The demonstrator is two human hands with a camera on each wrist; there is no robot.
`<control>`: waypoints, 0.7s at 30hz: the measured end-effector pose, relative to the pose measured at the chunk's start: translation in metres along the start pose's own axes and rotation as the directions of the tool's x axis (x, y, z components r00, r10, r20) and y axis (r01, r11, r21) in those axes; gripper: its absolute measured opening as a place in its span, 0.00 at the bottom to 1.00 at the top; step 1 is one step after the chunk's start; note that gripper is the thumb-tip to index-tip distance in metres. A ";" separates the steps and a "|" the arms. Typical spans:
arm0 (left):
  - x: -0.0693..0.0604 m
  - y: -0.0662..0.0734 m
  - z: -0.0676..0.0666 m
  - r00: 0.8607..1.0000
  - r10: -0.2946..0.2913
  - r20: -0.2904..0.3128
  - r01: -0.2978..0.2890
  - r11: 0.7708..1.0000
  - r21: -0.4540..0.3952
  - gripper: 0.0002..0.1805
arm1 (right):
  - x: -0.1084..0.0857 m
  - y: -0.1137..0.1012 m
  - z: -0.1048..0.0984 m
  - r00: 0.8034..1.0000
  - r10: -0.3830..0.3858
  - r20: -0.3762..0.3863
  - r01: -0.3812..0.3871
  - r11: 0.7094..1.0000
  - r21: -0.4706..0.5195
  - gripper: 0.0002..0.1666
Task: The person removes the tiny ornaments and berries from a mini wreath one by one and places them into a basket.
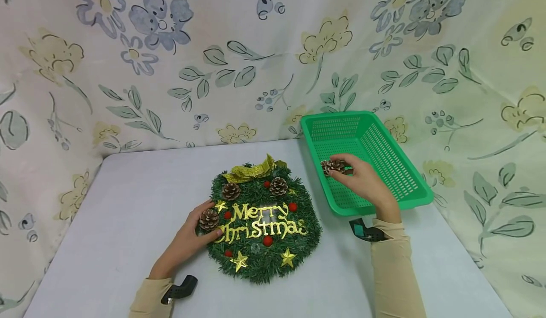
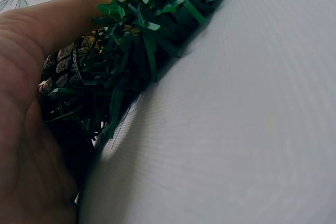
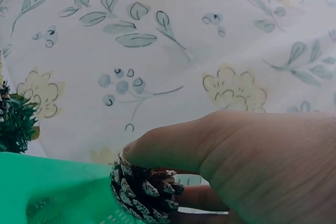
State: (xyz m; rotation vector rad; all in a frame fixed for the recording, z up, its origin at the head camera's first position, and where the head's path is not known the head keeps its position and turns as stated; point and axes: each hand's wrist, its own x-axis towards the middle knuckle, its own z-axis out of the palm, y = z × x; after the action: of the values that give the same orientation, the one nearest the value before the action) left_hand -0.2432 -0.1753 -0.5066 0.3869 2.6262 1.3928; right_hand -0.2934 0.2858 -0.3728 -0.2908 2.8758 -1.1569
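Your right hand [image 1: 361,179] pinches a cone [image 1: 331,167] at the basket's [image 1: 386,157] left side; your left hand [image 1: 187,238] curls around a second cone [image 1: 209,219] on the wreath [image 1: 262,198]. You seem mid-transfer; moving on calls for a steady pinch clear of the rim.

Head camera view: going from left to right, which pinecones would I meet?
Left-edge pinecone on the wreath, upper-left pinecone below the gold bow, upper-right pinecone, held pinecone in the right grip.
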 end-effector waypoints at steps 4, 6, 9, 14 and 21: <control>0.000 -0.001 0.000 1.000 0.007 -0.003 -0.007 1.000 0.002 0.45 | 0.000 0.002 0.000 1.000 -0.006 0.004 0.006 1.000 -0.006 0.28; 0.000 -0.002 0.000 1.000 0.010 -0.004 -0.010 1.000 0.005 0.45 | 0.000 0.002 0.000 1.000 -0.006 0.009 0.006 1.000 -0.008 0.28; 0.001 -0.001 0.000 1.000 0.010 -0.002 -0.010 1.000 0.007 0.45 | 0.000 0.002 0.000 1.000 -0.003 0.017 0.004 1.000 -0.016 0.28; 0.002 0.000 0.000 1.000 0.006 -0.002 -0.006 1.000 0.011 0.45 | 0.000 0.003 -0.001 1.000 0.010 0.024 -0.009 0.999 -0.040 0.28; 0.001 -0.001 0.001 1.000 0.004 -0.005 -0.004 1.000 0.013 0.45 | 0.001 0.004 -0.001 0.999 0.027 0.033 -0.025 0.999 -0.047 0.28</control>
State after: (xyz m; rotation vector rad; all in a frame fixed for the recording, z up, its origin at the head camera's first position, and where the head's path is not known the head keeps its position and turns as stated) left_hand -0.2443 -0.1749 -0.5080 0.3918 2.6410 1.3803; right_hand -0.2947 0.2895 -0.3751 -0.2711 2.8714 -1.0712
